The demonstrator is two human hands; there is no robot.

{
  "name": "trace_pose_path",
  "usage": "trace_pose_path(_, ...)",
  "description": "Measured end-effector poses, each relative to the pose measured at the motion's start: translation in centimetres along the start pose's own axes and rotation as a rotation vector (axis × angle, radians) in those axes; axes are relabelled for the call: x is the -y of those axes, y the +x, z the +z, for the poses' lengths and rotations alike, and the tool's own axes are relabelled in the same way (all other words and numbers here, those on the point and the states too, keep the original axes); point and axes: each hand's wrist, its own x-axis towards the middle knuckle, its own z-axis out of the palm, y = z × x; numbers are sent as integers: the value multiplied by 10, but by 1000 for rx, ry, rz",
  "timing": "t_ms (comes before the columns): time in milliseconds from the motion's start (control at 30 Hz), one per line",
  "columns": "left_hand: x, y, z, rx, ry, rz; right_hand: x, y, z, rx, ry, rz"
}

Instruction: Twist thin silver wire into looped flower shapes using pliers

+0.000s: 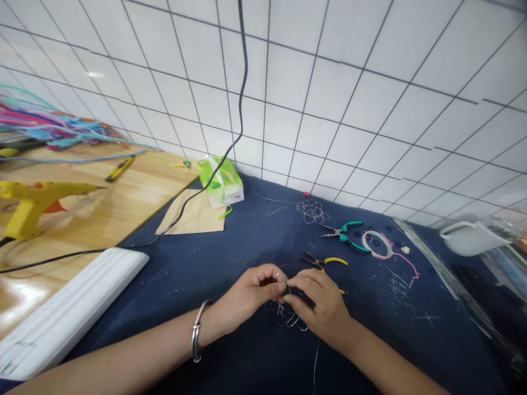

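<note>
Both hands meet over the dark blue table cover, fingertips nearly touching. My left hand (251, 291), with a silver bangle (196, 334) on its wrist, pinches thin silver wire. My right hand (319, 302) is closed on the same wire from the other side. Loops of the bent wire (288, 318) hang beneath the fingers, and a loose wire end trails down toward me. The fingers hide part of the wire. Just beyond my right hand lie yellow-handled pliers (319, 259), partly covered by it. Farther off are teal-handled pliers (343, 233) and a looped wire flower shape (313, 211).
A white ring-shaped roll (376, 244) with pink wire and wire scraps (401, 288) lie to the right, near a white mug (473, 237). On the left are a yellow glue gun (41, 203), a white power-strip-like bar (78, 312), a tissue pack (221, 181) and a black cable (242, 82).
</note>
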Motion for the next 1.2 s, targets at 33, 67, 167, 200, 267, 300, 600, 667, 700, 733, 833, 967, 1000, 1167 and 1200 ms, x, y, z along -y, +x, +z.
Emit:
trace_pose_path(33,0,0,0,8,8,-1,0,0,1,3,4,3)
trace_pose_path(67,1,-1,0,17,19,-3,0,0,2,3,9,7)
trace_pose_path(167,-1,-2,-1,60,34,-16,0,-1,3,0,16,26)
trace_pose_path(200,-2,-2,-2,80,31,-17,0,-1,4,0,13,34)
trace_pose_path(267,-4,-4,-2,118,36,-13,1,-2,4,7,-5,48)
trace_pose_path(300,-5,-4,-1,132,48,-7,1,-2,4,14,-22,56)
trace_pose_path(600,0,-7,11,47,278,-2,11,-3,6,74,-144,131)
trace_pose_path(667,2,-8,11,25,292,-6,12,-3,7,69,-140,134)
trace_pose_path(700,2,-8,12,25,298,-3,12,-3,7,66,-137,133)
trace_pose_path(733,2,-8,11,28,305,3,12,-4,7,65,-132,136)
trace_pose_path(833,-4,-8,11,35,340,30,12,-4,6,67,-101,168)
trace_pose_path(967,-13,-7,9,39,345,34,13,-2,3,64,19,240)
trace_pose_path(1000,-15,-7,9,38,329,30,13,-1,2,59,54,262)
trace_pose_path(1167,-11,-6,5,27,289,38,12,2,2,29,182,337)
trace_pose_path(1200,-9,-5,4,17,293,42,11,2,2,19,198,338)
